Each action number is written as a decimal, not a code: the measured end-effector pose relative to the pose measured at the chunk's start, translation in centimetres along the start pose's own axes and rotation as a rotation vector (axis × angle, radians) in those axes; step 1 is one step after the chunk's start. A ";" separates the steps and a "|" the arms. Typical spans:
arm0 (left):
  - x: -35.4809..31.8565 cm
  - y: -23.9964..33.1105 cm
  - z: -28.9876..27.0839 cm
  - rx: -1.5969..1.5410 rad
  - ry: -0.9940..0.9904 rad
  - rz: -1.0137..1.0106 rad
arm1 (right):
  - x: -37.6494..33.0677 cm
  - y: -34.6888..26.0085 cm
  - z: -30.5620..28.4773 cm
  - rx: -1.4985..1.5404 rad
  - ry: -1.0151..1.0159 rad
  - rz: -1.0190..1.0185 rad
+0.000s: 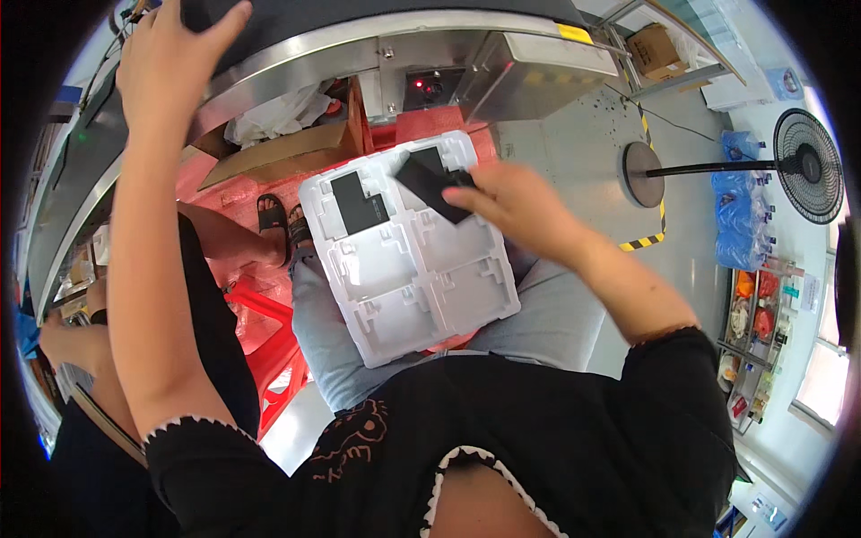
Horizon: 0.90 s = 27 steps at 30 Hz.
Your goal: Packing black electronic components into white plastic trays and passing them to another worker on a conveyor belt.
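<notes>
A: Hidden or cut off?
B: Top of the dark object (269, 11) under the left hand (166, 67) lost at the frame edge; can't tell its kind. Fingertips of the right hand (511, 202) partly behind the black flat part (437, 186). Far corner of the white foam tray (408, 251) tucked under that part. Near edge of the tray hidden behind the black shirt (502, 430). Blurred at the rim: shelf of bottles (758, 314) on the right.

A: Left hand pose?
B: Arm stretched up and away, palm down, fingers spread flat on the dark object atop the steel conveyor edge (359, 45). Resting on it, not closed around anything visible.

A: Right hand?
B: Forearm in from the right, wrist bent inward, fingers pinched closed on the black flat part, tilted over the tray's upper right pocket. Touching the foam or just above it: can't tell.

A: Tray location?
B: Lying on the lap, on grey trousers (341, 332). Another black flat part (359, 204) seated in the upper left pocket. Lower pockets showing bare foam.

A: Other people?
B: Someone's hand (63, 336) at far left, sandalled foot (272, 215) beside the tray. Standing fan (807, 166) well apart, right.
</notes>
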State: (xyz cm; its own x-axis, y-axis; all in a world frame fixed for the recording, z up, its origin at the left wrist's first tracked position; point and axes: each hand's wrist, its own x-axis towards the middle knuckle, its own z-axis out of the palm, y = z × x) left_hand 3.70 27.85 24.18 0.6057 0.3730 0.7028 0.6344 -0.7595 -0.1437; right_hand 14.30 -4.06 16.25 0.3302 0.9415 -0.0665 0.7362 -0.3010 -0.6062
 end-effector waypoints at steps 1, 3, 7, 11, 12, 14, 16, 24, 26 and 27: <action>-1.7 2.9 -0.1 -0.164 0.187 0.112 | -2.9 2.9 1.7 0.051 0.010 0.164; -5.5 4.9 -3.4 -0.528 0.137 0.186 | -6.8 6.5 6.7 0.097 0.025 0.367; -14.5 8.5 -7.4 -0.657 -0.273 0.391 | -8.5 7.7 10.0 -0.098 -0.063 0.521; -23.1 9.6 -6.3 -0.746 -0.587 0.350 | -5.7 6.6 10.3 -0.283 -0.184 0.459; -24.9 9.5 -5.7 -0.732 -0.616 0.354 | -5.3 6.7 10.7 -0.290 -0.120 0.438; -27.4 9.7 -4.5 -0.720 -0.723 0.351 | -5.5 7.3 11.2 -0.308 -0.049 0.426; -28.7 9.6 -3.6 -0.708 -0.774 0.356 | -6.2 7.4 11.9 -0.279 0.159 0.363; -31.3 10.6 -3.2 -0.662 -0.876 0.397 | -7.2 6.1 9.6 0.054 0.273 0.146; -31.3 10.6 -3.0 -0.676 -0.879 0.386 | -5.2 4.2 7.0 0.117 0.309 0.022; -31.2 10.5 -3.0 -0.698 -0.896 0.371 | -3.6 2.9 5.3 0.135 0.358 -0.058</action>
State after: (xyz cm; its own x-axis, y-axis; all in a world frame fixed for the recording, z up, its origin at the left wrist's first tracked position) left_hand -9.94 6.65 2.86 0.9922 0.0978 -0.0778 0.1198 -0.9216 0.3693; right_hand 12.11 -7.51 10.50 0.4933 0.8369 0.2372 0.6829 -0.2037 -0.7015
